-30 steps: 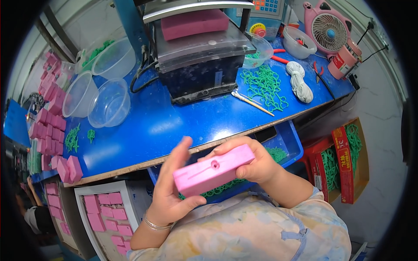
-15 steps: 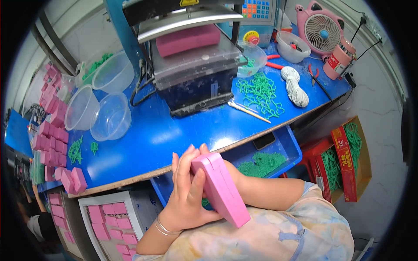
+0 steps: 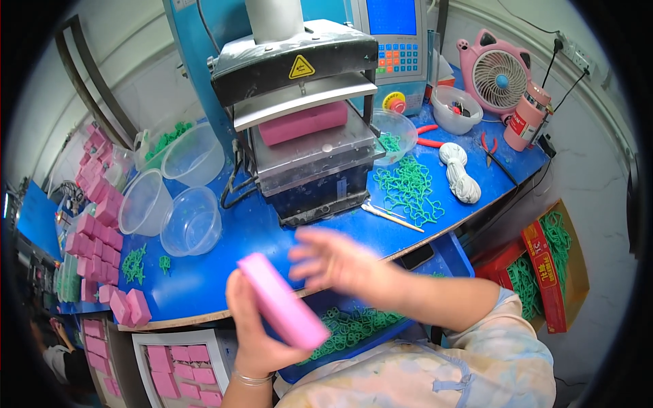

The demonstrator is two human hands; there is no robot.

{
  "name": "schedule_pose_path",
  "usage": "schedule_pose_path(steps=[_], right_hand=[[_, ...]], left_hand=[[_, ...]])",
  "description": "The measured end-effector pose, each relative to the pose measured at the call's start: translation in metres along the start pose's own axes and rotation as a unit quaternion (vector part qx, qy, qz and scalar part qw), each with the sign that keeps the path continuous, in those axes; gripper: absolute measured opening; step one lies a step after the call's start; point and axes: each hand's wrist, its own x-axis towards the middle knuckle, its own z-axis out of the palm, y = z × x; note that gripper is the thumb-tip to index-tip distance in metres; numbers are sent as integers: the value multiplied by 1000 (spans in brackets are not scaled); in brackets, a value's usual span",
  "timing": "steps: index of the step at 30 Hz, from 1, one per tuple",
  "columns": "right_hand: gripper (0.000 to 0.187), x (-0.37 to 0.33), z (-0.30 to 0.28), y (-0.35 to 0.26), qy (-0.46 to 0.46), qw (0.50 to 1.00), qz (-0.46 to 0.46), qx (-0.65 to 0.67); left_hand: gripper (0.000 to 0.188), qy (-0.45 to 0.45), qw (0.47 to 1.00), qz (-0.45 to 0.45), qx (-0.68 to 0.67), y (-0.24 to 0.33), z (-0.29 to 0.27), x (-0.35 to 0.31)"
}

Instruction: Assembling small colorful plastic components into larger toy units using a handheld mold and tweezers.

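Note:
A pink rectangular block (image 3: 282,299) is gripped in my left hand (image 3: 250,333), tilted over the table's front edge. Just right of it, my right hand (image 3: 333,262) is off the block, its fingers spread and somewhat blurred. Behind my hands stands a press machine (image 3: 316,163) with a second pink block (image 3: 304,124) inside, under its curved metal plate. Below my right forearm, a blue drawer (image 3: 457,255) holds green ring-like pieces (image 3: 357,328).
Clear plastic bowls (image 3: 190,221) stand left of the press, with stacked pink blocks (image 3: 92,255) farther left. Right of it lie green linked pieces (image 3: 408,190), white cord (image 3: 459,172), pliers (image 3: 489,144) and a pink fan (image 3: 498,78). Red boxes (image 3: 542,275) with green strands stand at right.
My right hand has let go of the pink block and moved up beside it. My left hand has carried the block leftward and down. The whole view has shifted.

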Motion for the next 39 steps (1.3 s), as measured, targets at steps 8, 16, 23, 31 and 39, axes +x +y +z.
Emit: schedule_pose_path(steps=[8, 16, 23, 31, 39], right_hand=[[47, 39, -49, -79, 165, 986, 25, 23], [63, -48, -35, -48, -85, 967, 79, 226], [45, -65, -8, -40, -60, 946, 274, 165], [63, -63, 2, -27, -124, 934, 330, 54], [70, -119, -43, -48, -23, 946, 284, 153]], left_hand=[[113, -6, 641, -136, -755, 20, -26, 10], [97, 84, 932, -88, -342, 13, -42, -10], [110, 19, 984, 115, 134, 50, -21, 29], [98, -198, 961, -74, 177, 32, -27, 41], [95, -58, 964, -161, 203, 4, -25, 35]])
